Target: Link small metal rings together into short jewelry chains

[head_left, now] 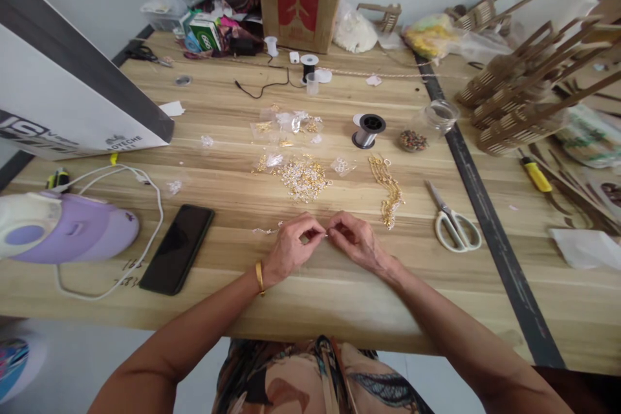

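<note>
Table (233,310): wood-grain top, dark strip (485,207) crossing right side.
White box (58,103): far left, grey edge, printed lettering.
Paper bag (298,10): brown, red panel with plane print, upright at back.
Slatted holders (514,97): brown, long handles, grouped at right.
Purple-white device (97,226): left edge, white cable (162,213) looped beside it.
Phone (177,249): face up, screen dark, left of the hands.
Left hand (297,239): thumb and fingertips pinching tiny piece (326,234); yellow band (259,277) at wrist.
Right hand (356,239): pinching same piece, fingertips meeting left hand's; 2 hands low over table.
Scissors (456,223): flat, white handles, right of right hand.
Clear jar (427,126): mixed-colour beads inside.
Gold chains (385,187): bunched, beyond right hand.
Bead pile (305,178): gold and whitish bits, just beyond fingertips.
Spool (365,137): 1 upright, silver winding, black rims.
Silvery strand (266,231): on table, just beside left hand.
Tiny piece: between 2 sets of fingertips, pale, too small to identify.
</note>
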